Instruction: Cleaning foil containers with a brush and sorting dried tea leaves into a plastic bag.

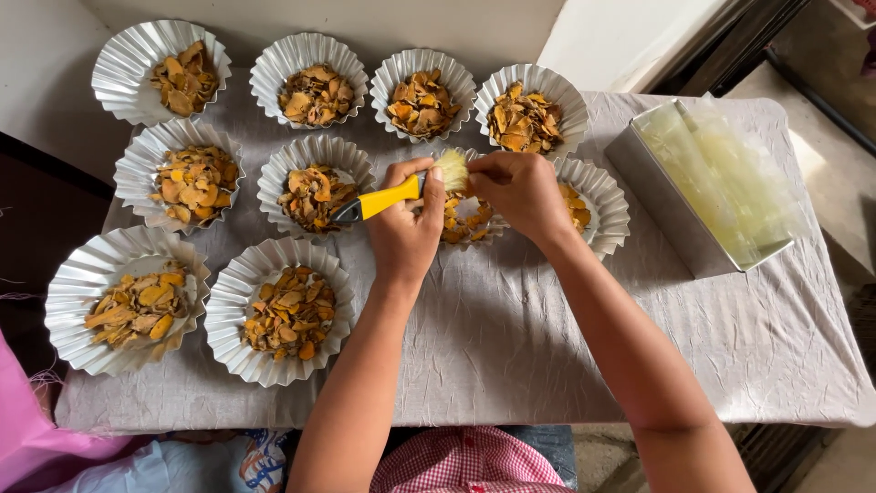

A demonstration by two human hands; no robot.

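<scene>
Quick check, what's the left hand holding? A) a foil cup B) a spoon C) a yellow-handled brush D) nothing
C: the left hand grips a yellow-handled brush, its pale bristles touching the right hand above a foil cup of dried orange slices.

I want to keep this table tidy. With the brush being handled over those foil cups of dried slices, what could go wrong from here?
The left hand holds the yellow brush while the right hand pinches its bristles above a filled foil cup; loose bristles could drop into the slices. The cups sit close together on wrinkled cloth, so a forearm might tip one. The metal tin stands near the table edge.
</scene>
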